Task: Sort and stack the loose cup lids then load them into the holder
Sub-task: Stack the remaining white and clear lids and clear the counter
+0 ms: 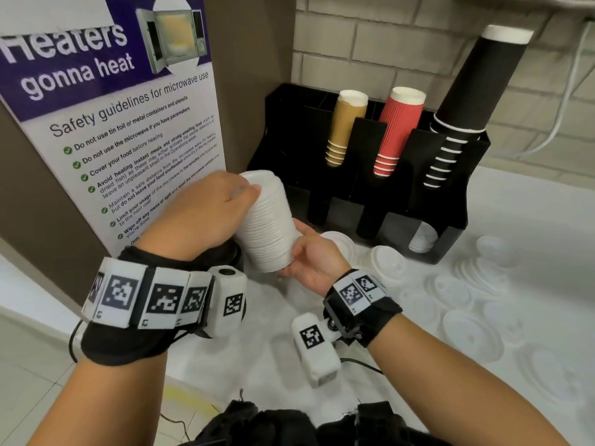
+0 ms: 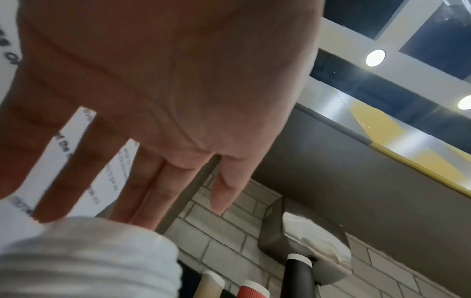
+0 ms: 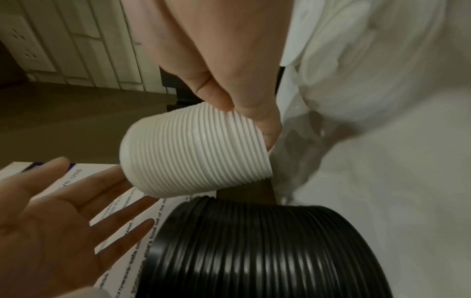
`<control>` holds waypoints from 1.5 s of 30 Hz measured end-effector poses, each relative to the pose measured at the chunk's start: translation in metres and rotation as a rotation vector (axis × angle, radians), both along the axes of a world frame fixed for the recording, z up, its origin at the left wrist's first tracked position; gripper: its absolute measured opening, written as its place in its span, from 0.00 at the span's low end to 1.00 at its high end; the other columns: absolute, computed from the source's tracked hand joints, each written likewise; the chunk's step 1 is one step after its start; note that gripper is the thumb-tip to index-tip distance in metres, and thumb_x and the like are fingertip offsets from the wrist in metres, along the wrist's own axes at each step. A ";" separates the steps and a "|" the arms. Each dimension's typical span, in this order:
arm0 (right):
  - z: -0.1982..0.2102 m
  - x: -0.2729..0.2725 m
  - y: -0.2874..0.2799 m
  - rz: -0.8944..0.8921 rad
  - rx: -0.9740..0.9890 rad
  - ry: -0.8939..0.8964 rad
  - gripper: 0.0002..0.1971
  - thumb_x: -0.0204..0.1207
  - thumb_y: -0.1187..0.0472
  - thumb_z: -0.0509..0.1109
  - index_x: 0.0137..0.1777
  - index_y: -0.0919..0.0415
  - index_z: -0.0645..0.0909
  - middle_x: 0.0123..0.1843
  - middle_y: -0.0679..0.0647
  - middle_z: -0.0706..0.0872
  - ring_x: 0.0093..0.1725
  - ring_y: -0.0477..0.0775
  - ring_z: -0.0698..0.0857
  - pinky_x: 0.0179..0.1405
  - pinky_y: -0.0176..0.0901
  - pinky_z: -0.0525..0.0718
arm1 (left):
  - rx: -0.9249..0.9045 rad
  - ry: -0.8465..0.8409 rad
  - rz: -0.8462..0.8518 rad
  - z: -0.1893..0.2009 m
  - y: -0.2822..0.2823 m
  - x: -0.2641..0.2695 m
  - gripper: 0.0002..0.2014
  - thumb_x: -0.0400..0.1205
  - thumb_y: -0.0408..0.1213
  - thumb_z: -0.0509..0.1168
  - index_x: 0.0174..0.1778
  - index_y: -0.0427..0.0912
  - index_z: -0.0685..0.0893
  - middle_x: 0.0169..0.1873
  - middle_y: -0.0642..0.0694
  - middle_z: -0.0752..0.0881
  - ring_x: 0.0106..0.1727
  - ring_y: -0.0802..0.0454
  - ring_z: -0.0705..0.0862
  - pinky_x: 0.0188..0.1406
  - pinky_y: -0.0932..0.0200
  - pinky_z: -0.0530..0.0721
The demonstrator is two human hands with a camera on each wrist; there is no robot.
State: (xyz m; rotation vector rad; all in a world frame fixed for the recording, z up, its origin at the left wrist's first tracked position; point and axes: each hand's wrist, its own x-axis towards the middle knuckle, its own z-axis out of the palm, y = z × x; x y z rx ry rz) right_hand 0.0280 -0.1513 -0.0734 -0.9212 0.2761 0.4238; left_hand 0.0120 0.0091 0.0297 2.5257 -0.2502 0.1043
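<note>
Low in the head view, two forearms with marker-tagged wrist bands reach in from the bottom edge over the white desk. At the middle of the frame the right hand takes the lower end of a stack of white lids, thumb and fingers curled round its rim; in the right wrist view the fingertips pinch the ribbed edge, so this grip is grasping the stack. The left hand lies against the stack's upper end with fingers straight and spread, palm flat in the left wrist view, so its grip is released and only touches the top. The stack is held tilted in the air, above the desk and left of the holder. Just below it, at the left, sits a stack of black lids, mostly hidden behind the left wrist in the head view. Loose white lids lie scattered over the desk toward the lower right, some overlapping. Farther back, upper right of centre, stands the black holder with brown cups, red cups and black cups upside down in its slots, and a few white lids in its lower right compartment. A microwave safety poster fills the upper left.
</note>
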 end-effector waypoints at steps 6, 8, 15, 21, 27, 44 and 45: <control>-0.019 0.000 0.018 -0.027 0.033 0.146 0.41 0.66 0.87 0.43 0.75 0.56 0.68 0.72 0.70 0.71 0.67 0.74 0.74 0.45 0.73 0.81 | 0.056 0.123 0.021 -0.012 0.002 -0.003 0.22 0.87 0.54 0.53 0.67 0.47 0.83 0.68 0.43 0.82 0.69 0.44 0.77 0.59 0.56 0.68; -0.021 0.000 0.021 -0.034 0.025 0.160 0.41 0.66 0.88 0.43 0.75 0.55 0.68 0.73 0.70 0.70 0.68 0.75 0.73 0.48 0.77 0.79 | 0.070 0.142 0.018 -0.015 0.003 -0.002 0.23 0.86 0.56 0.53 0.66 0.47 0.84 0.66 0.43 0.82 0.68 0.44 0.78 0.61 0.53 0.70; -0.024 0.003 0.037 0.132 -0.424 0.032 0.25 0.81 0.69 0.62 0.78 0.63 0.63 0.68 0.70 0.78 0.62 0.67 0.82 0.60 0.62 0.83 | 0.072 0.122 0.030 -0.017 0.004 -0.004 0.21 0.85 0.57 0.53 0.66 0.55 0.84 0.65 0.44 0.81 0.72 0.41 0.73 0.71 0.44 0.70; -0.011 0.013 0.043 0.317 -0.746 -0.114 0.30 0.77 0.60 0.69 0.77 0.63 0.64 0.66 0.65 0.81 0.64 0.66 0.82 0.66 0.65 0.80 | 0.074 0.128 0.034 -0.018 0.006 -0.004 0.18 0.84 0.57 0.54 0.51 0.52 0.84 0.58 0.44 0.81 0.61 0.43 0.78 0.59 0.48 0.73; -0.007 0.016 0.018 0.274 -0.687 -0.019 0.39 0.76 0.75 0.57 0.85 0.51 0.51 0.76 0.64 0.71 0.72 0.66 0.73 0.69 0.60 0.76 | 0.103 0.160 0.059 -0.016 0.007 -0.005 0.19 0.85 0.57 0.52 0.57 0.52 0.84 0.55 0.48 0.85 0.59 0.45 0.80 0.62 0.47 0.75; 0.000 0.008 0.017 0.202 -0.512 -0.008 0.36 0.76 0.77 0.57 0.82 0.52 0.57 0.48 0.56 0.74 0.43 0.51 0.74 0.57 0.52 0.80 | 0.162 0.106 0.044 -0.018 -0.002 0.002 0.17 0.84 0.49 0.53 0.58 0.50 0.84 0.59 0.50 0.85 0.62 0.44 0.81 0.66 0.44 0.75; 0.005 0.006 0.012 0.164 -0.486 -0.013 0.36 0.76 0.77 0.57 0.82 0.53 0.58 0.45 0.56 0.74 0.44 0.52 0.74 0.55 0.52 0.80 | 0.126 0.073 0.028 -0.017 -0.005 0.003 0.16 0.84 0.49 0.55 0.62 0.53 0.83 0.64 0.50 0.83 0.65 0.46 0.79 0.67 0.46 0.74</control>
